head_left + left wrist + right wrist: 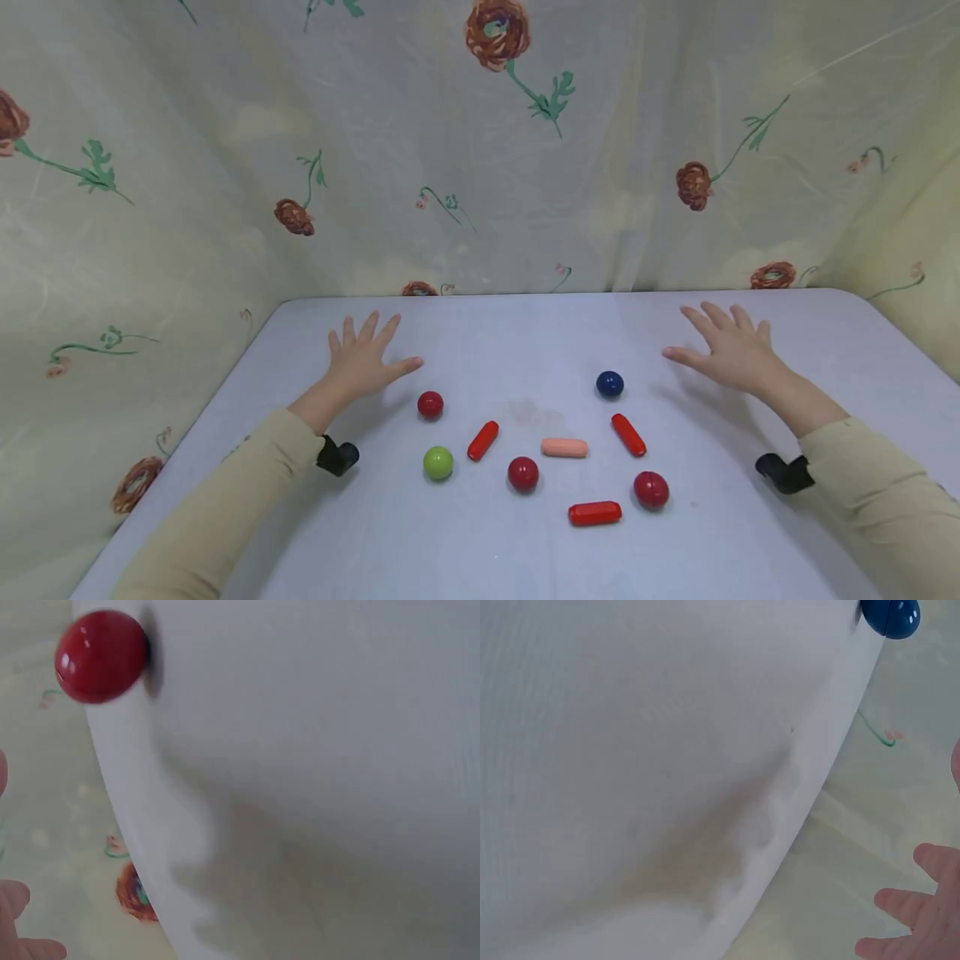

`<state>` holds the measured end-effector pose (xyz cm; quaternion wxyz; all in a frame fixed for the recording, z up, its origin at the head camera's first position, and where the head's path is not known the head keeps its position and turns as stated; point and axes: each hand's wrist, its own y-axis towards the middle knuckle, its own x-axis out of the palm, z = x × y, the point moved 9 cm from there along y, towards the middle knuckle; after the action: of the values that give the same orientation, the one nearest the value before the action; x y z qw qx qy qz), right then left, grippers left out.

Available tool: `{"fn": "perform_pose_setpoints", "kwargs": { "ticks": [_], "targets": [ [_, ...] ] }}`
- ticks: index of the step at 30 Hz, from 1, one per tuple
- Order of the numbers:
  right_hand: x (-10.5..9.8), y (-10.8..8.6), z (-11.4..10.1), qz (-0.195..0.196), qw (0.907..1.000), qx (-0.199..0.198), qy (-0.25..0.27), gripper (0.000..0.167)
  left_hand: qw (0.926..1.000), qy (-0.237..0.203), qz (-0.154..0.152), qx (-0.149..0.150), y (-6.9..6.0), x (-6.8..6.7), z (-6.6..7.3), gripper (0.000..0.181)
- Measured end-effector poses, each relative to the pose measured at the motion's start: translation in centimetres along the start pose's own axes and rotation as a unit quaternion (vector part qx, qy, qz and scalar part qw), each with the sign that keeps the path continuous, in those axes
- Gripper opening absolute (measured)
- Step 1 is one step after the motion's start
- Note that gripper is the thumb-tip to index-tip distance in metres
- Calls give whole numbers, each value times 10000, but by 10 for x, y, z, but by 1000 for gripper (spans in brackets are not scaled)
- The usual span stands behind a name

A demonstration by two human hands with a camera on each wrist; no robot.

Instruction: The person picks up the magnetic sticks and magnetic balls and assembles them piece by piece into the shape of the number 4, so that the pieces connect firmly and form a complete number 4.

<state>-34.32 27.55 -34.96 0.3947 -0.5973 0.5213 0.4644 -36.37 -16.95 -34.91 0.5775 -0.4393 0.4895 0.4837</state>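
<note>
My left hand (362, 360) hovers over the table's left side, fingers spread and holding nothing. Nearest to it lies a red ball (431, 405), which also shows large in the left wrist view (102, 657). On the right, my other hand (731, 348) is spread above the table, also holding nothing. A dark blue ball (610, 384) lies to its left. Between the hands are a green ball (438, 462), two more red balls (523, 474) (651, 490), a pink stick (565, 448) and red sticks (483, 441) (628, 435) (595, 513).
The white table (360, 542) has its far edge against a pale flowered curtain (375, 150), which also hangs along both sides. A black strap mount sits on each wrist, on the left (337, 457) and on the right (783, 473).
</note>
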Motion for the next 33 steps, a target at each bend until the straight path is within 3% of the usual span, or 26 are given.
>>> {"fn": "perform_pose_setpoints", "kwargs": {
  "ticks": [9,15,24,33],
  "targets": [
    [-11,-11,-28,370,9985,-403,-76,84,9983,-192,224,495,-12,-12,41,83],
    [-18,-22,-49,518,9970,-540,195,79,9952,-330,395,831,-19,-16,66,79],
    [-25,-39,-78,584,9941,-770,491,74,9818,-967,700,1479,-41,-26,107,72],
    [-23,-54,-106,675,9889,-1115,710,67,9720,-1541,574,1679,-52,-19,132,67]
  ]
}}
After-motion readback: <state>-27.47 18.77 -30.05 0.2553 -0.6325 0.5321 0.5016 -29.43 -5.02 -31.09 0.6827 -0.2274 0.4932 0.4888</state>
